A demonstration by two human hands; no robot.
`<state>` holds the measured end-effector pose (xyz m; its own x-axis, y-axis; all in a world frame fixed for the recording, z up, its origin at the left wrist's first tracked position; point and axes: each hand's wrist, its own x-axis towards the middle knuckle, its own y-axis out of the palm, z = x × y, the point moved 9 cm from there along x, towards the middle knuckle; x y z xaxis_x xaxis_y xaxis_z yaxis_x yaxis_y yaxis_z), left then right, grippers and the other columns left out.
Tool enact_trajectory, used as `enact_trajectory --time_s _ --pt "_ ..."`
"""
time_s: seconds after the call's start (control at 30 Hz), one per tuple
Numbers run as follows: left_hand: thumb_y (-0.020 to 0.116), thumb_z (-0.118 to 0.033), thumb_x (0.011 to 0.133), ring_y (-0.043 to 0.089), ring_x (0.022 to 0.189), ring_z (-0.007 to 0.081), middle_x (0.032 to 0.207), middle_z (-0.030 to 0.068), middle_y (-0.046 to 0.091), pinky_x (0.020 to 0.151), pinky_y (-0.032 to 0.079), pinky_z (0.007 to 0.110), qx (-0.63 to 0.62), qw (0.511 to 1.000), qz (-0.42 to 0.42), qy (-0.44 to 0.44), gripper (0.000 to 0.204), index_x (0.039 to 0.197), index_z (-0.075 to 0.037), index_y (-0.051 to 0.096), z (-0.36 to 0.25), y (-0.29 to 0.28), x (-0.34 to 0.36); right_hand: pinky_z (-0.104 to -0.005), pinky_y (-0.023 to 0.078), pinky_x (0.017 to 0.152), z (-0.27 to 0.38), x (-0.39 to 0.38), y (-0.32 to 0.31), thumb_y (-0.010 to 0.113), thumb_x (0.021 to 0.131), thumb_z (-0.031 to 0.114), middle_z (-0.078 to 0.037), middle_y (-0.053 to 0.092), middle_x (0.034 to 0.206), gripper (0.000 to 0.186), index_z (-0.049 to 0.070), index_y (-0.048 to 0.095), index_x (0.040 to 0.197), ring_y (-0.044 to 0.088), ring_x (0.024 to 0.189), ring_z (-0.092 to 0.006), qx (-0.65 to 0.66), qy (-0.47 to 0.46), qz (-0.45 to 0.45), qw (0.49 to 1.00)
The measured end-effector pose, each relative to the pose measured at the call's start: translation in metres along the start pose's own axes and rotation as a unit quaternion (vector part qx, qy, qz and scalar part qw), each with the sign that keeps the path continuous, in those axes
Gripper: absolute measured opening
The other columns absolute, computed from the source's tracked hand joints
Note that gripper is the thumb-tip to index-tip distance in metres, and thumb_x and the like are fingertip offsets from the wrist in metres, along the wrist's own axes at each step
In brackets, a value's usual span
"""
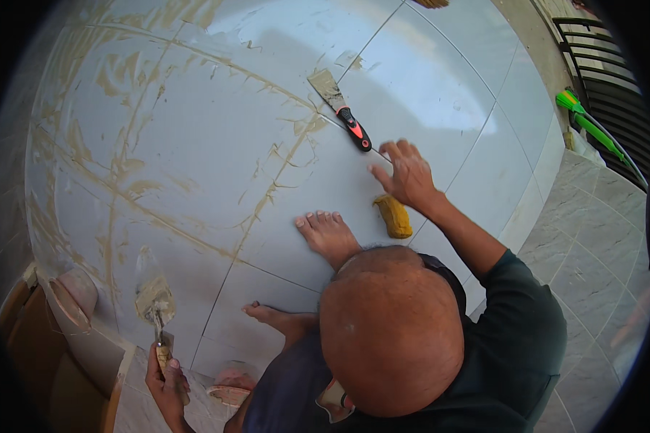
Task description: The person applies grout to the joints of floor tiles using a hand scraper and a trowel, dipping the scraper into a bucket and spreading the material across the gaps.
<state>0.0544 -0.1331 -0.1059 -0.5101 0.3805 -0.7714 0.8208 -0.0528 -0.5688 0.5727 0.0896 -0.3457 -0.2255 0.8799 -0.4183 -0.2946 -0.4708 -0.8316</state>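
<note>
My left hand (167,379) is at the lower left, shut on the handle of a small trowel (154,297) whose blade carries tan grout paste. My right hand (406,173) reaches out over the grey floor tiles (195,144) with its fingers spread and nothing in it. It hovers just right of the red and black handle of a putty knife (341,107) lying on the tile. A yellow sponge (393,216) lies just below that hand. Tan grout smears follow the tile joints.
Two bare feet (328,234) rest on the tiles, and a head and dark shirt (513,339) fill the lower middle. A green-handled tool (588,123) leans by a black metal gate (607,65) at the upper right. Brown boards (22,339) stand at the lower left.
</note>
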Motion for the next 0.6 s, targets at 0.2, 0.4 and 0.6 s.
enact_trajectory --time_s 0.2,0.4,0.6 --pt "0.056 -0.033 0.103 0.059 0.069 0.0129 0.086 0.0053 0.064 0.059 0.049 0.028 0.072 0.995 0.014 -0.074 0.051 0.147 -0.009 0.048 0.044 -0.018 0.012 -0.0516 0.053 0.086 -0.056 -0.069 0.089 0.063 0.079 -0.002 -0.025 0.046 0.112 0.057 0.007 0.04 0.131 0.057 0.102 -0.0478 0.125 0.048 0.124 0.983" --pt "0.06 -0.027 0.1 0.046 0.049 0.0084 0.064 -0.0008 0.052 0.041 0.037 0.025 -0.016 0.997 -0.036 -0.063 0.04 0.137 -0.011 0.058 0.08 -0.036 0.037 -0.0445 0.052 0.088 -0.147 0.236 -0.087 0.062 0.094 0.018 -0.028 0.052 0.123 0.048 0.001 0.054 0.138 0.062 0.1 -0.0429 0.009 0.026 -0.186 0.982" --pt "0.06 -0.023 0.1 0.045 0.05 0.0092 0.067 -0.0007 0.054 0.043 0.038 0.025 0.029 0.993 -0.075 -0.09 0.04 0.138 -0.011 0.058 0.108 -0.049 0.044 -0.0487 0.052 0.078 -0.073 0.259 -0.085 0.057 0.095 0.015 -0.023 0.062 0.092 0.02 -0.001 0.064 0.084 0.063 0.09 -0.0415 -0.079 -0.071 -0.283 0.953"
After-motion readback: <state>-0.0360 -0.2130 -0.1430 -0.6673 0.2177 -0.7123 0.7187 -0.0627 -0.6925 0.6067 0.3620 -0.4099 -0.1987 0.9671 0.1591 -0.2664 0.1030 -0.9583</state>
